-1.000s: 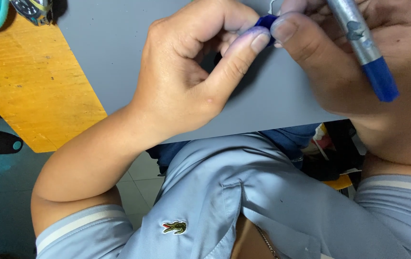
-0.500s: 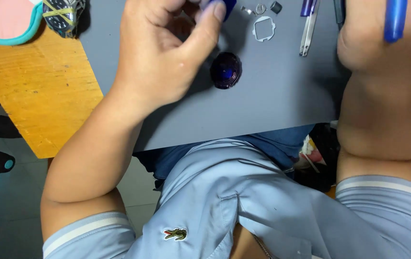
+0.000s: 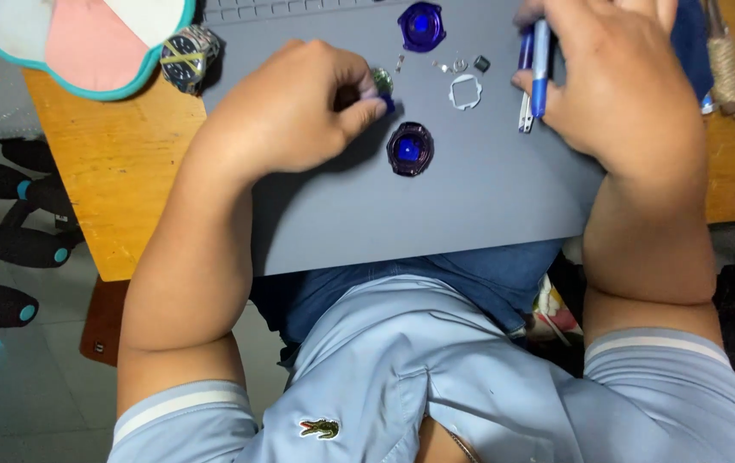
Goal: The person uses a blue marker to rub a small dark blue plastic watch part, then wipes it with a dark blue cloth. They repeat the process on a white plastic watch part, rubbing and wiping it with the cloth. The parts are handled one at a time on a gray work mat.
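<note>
Fingers (image 3: pixel 359 103) pinch small blue part (image 3: pixel 387 105) | right hand (image 3: pixel 616 94) on pens (image 3: pixel 539 69)

Small round greenish part (image 3: pixel 380 81) pinched at fingertips, blue pen (image 3: pixel 540 69) upright under palm

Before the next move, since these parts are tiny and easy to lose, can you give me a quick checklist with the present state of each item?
1. Left hand has a secure pinch on the small blue-and-silver part: ok, held between thumb and fingertip above the grey work mat.
2. Right hand controls the blue-handled tool: ok, fingers lie on it.
3. Round dark purple case piece lies flat on the mat: ok.
4. Second round purple piece away from the hands: ok.
5. White square gasket ring and the tiny loose metal bits all on the mat: ok.
6. Whether any tiny part is missing: cannot tell.
</note>
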